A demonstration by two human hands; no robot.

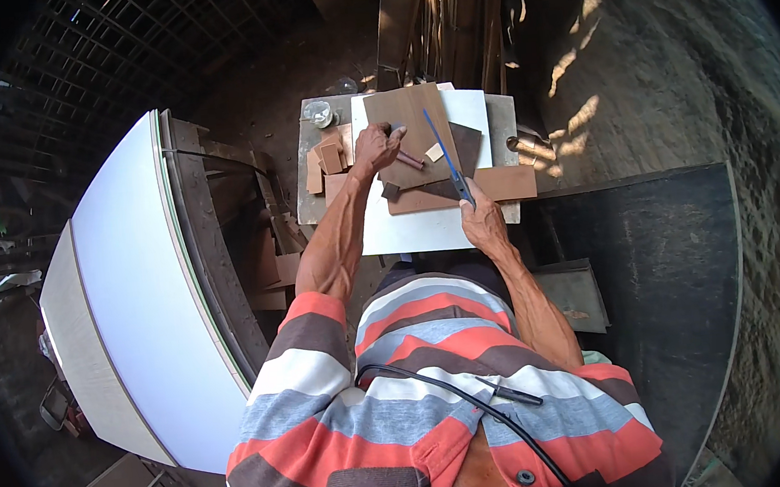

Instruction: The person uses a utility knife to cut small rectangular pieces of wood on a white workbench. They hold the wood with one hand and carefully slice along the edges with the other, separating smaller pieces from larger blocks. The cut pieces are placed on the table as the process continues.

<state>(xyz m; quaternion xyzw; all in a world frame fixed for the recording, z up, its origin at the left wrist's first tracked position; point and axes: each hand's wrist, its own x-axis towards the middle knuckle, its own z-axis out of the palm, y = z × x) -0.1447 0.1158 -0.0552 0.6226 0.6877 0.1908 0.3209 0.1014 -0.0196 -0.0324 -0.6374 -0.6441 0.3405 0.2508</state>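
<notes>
A large white panel [139,293] stands on edge at the far left, apart from the work. On the small bench [501,115], offcut wood blocks [327,161] lie stacked at the left side with a small clear jar [318,113] behind them. The left hand [378,147] presses down on the brown sheet [412,121], fingers curled, flat on a white board [407,228]; whether it grips anything small beneath is not clear. The right hand [484,223] is clamped on a blue-handled tool [448,158] laid slanting across that sheet. The work looks mid-way: several brown pieces are already cut and overlapped, yet no line or cut shows under the tool. Its tip, the bench's far edge and the dark surroundings are hard to make out.
</notes>
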